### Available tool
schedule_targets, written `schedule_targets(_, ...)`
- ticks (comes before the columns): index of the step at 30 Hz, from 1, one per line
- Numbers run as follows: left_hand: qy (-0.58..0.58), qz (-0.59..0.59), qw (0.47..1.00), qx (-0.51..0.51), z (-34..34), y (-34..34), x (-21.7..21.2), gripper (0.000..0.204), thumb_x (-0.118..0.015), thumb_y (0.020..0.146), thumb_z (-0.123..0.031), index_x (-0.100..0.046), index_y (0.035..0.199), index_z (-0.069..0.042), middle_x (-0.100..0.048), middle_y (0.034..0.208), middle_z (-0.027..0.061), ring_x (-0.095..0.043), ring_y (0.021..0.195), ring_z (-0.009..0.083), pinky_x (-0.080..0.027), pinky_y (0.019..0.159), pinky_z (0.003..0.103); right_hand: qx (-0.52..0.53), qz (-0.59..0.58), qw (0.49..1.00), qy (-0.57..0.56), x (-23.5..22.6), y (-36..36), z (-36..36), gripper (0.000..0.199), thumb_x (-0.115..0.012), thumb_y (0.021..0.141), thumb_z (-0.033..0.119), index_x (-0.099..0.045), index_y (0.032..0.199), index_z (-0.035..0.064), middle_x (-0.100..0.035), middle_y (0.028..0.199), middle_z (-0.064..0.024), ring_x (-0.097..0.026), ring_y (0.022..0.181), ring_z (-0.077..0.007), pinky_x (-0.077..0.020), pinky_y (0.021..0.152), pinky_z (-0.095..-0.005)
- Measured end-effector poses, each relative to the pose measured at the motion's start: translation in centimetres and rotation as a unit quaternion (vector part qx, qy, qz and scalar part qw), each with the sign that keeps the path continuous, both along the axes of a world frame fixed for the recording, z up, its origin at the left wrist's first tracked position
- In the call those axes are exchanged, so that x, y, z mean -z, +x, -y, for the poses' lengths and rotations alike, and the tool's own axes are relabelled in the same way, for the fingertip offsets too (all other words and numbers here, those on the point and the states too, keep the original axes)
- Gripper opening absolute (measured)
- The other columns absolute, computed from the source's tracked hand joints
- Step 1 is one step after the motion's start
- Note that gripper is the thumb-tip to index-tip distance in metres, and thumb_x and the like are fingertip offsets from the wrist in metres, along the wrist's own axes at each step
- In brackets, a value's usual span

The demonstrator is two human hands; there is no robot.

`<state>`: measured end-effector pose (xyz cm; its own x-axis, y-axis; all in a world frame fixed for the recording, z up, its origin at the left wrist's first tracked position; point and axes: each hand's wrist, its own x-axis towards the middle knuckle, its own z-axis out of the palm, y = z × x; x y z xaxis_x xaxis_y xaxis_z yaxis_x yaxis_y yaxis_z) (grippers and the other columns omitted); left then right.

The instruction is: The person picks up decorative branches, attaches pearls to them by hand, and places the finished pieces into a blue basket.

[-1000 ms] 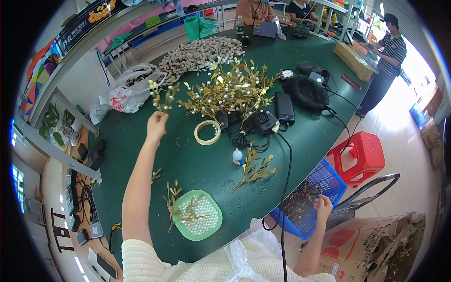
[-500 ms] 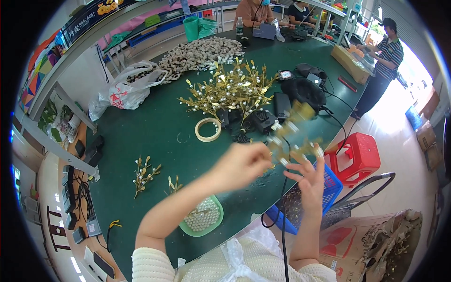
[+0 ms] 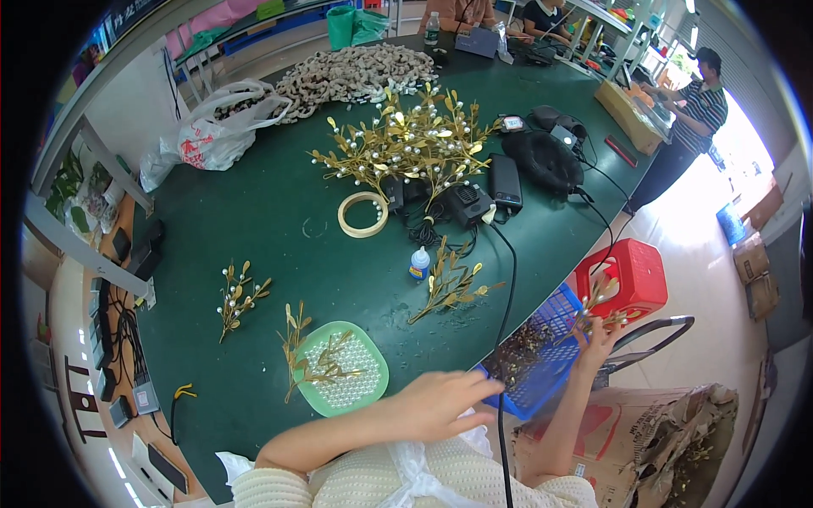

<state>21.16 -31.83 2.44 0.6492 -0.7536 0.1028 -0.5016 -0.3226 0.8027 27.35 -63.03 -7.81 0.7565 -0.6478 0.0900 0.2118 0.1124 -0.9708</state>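
My right hand (image 3: 596,342) pinches a gold leaf sprig with pearl beads (image 3: 603,306) out past the table edge, beside the red stool. My left hand (image 3: 449,405) is empty, thumb apart, close to my body at the table's near edge. Left of it stands a light green dish (image 3: 383,372) of white pearl beads (image 3: 356,385). One gold sprig (image 3: 326,369) lies across the beads, and another bare sprig (image 3: 293,347) rests along the dish's left side. Beyond my left hand lie a gold leaf sprig (image 3: 453,292) and a small glue bottle with a blue label (image 3: 419,264).
Gold pearl sprays (image 3: 406,152) are heaped mid-table behind a tape ring (image 3: 342,222). A beaded sprig (image 3: 240,301) lies left. Blue crate (image 3: 533,383), red stool (image 3: 631,275) and torn carton (image 3: 610,423) stand right. A black cable (image 3: 508,322) hangs over the edge. People sit or stand beyond.
My right hand has moved right, carrying the sprig off the table. My left hand has drawn back toward my body, uncovering the glue bottle and a sprig. The view has shifted slightly.
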Motion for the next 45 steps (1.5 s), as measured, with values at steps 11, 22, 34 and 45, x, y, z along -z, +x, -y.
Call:
schedule_targets(11, 0.044, -0.226, 0.973, 0.003, -0.8, -5.9, 10.2, 0.026, -0.047, 0.088, -0.025, -0.054, 0.081, -0.002, -0.058, 0.074, 0.0181, -0.059, 0.074, 0.0344, -0.045, 0.067, 0.043, -0.043, -0.264, 0.959, -0.096, 13.5, 4.8, 10.2, 0.054, -0.065, 0.078, 0.015, -0.041, 0.124, -0.0017, -0.061, 0.096, -0.0115, -0.057, 0.083, -0.0186, -0.0458, 0.072, -0.028)
schedule_targets(22, 0.153, -0.104, 0.982, 0.043, 2.9, -5.9, 17.5, 0.022, -0.051, 0.082, -0.021, -0.054, 0.091, -0.001, -0.058, 0.084, 0.0202, -0.057, 0.085, 0.0372, -0.044, 0.075, 0.047, -0.354, 0.102, 0.836, -0.408, -14.8, 18.5, -18.5, 0.025, -0.06, 0.083, 0.018, -0.059, 0.104, 0.004, -0.063, 0.083, -0.0073, -0.059, 0.074, -0.0117, -0.0463, 0.07, -0.0251)
schedule_targets(34, 0.023, -0.144, 0.987, 0.07, 4.1, -5.7, 19.4, 0.021, -0.048, 0.081, -0.024, -0.055, 0.085, -0.004, -0.061, 0.079, 0.0171, -0.061, 0.078, 0.0344, -0.046, 0.064, 0.045, -0.219, -0.081, 0.717, -0.657, -16.9, 30.1, -30.8, 0.046, -0.063, 0.066, 0.036, -0.065, 0.101, 0.0054, -0.064, 0.1, -0.0163, -0.061, 0.093, -0.0298, -0.0477, 0.084, -0.0371)
schedule_targets(45, -0.014, -0.145, 0.987, 0.07, 3.5, -5.1, 18.1, 0.021, -0.047, 0.082, -0.023, -0.057, 0.086, -0.006, -0.062, 0.081, 0.0149, -0.062, 0.08, 0.0321, -0.047, 0.066, 0.042, -0.337, 0.178, 0.9, -0.209, -25.3, 25.2, -30.0, 0.018, -0.053, 0.085, 0.016, -0.064, 0.09, 0.002, -0.05, 0.066, 0.0032, -0.041, 0.058, -0.0049, -0.0301, 0.053, -0.02)
